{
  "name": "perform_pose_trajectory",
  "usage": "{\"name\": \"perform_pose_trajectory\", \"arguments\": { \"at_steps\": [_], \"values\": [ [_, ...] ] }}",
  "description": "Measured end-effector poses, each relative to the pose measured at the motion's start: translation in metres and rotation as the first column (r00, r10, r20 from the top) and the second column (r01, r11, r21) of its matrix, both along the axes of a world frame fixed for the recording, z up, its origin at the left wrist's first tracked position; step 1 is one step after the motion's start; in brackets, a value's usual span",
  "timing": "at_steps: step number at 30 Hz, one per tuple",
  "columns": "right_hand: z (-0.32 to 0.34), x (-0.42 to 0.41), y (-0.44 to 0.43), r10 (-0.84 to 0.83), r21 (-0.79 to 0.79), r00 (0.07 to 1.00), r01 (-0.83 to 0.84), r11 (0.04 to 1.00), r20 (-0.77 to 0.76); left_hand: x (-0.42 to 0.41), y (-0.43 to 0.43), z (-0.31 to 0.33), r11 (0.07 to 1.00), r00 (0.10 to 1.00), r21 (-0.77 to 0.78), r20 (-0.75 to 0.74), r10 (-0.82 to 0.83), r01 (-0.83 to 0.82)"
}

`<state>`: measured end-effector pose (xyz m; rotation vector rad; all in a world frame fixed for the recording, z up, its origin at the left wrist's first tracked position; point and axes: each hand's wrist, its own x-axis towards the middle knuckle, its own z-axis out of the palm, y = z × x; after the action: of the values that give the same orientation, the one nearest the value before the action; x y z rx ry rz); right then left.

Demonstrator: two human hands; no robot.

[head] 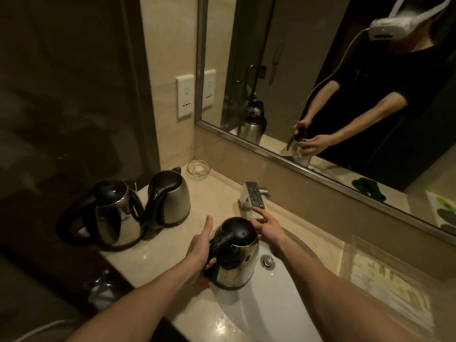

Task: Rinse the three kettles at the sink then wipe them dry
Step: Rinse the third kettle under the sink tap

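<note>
A steel kettle with a black lid and handle (237, 262) is held over the left edge of the white sink (271, 304). My left hand (199, 248) grips its black handle, thumb raised. My right hand (267, 227) rests on the lid's far side, fingers spread, with the index finger stretched toward the chrome faucet (253, 197). No water stream is visible. Two more steel kettles stand on the counter to the left: one nearer the wall (172, 193) and one at the counter's left end (111, 213).
The beige stone counter (160, 255) ends at a dark drop on the left. A small glass dish (198, 169) sits by the wall. A mirror (320, 82) rises behind the faucet. A clear tray (385, 275) lies right of the sink. The drain plug (268, 262) is visible.
</note>
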<state>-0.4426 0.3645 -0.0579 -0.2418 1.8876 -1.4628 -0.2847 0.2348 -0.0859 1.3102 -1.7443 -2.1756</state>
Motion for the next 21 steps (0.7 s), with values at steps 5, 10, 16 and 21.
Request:
{"name": "perform_pose_trajectory", "arguments": {
  "at_steps": [5, 10, 16, 21],
  "values": [
    [0.009, 0.033, -0.029, 0.006, -0.055, 1.000, -0.005, 0.998, 0.025, 0.038, -0.014, 0.005, 0.997, 0.997, -0.021, 0.000, 0.076, -0.076],
    [0.012, 0.065, -0.055, 0.069, -0.068, 0.997, -0.066, 0.995, 0.034, 0.074, -0.027, 0.009, 0.990, 0.990, -0.034, 0.002, 0.140, -0.140],
    [0.005, 0.092, -0.088, 0.075, -0.063, 0.995, -0.072, 0.995, 0.059, 0.108, -0.049, 0.002, 0.986, 0.986, -0.023, -0.036, 0.166, -0.167],
    [0.007, 0.104, -0.111, 0.051, -0.055, 0.996, -0.047, 0.997, 0.079, 0.118, -0.073, -0.002, 0.989, 0.988, -0.020, -0.043, 0.146, -0.147]
  ]
}}
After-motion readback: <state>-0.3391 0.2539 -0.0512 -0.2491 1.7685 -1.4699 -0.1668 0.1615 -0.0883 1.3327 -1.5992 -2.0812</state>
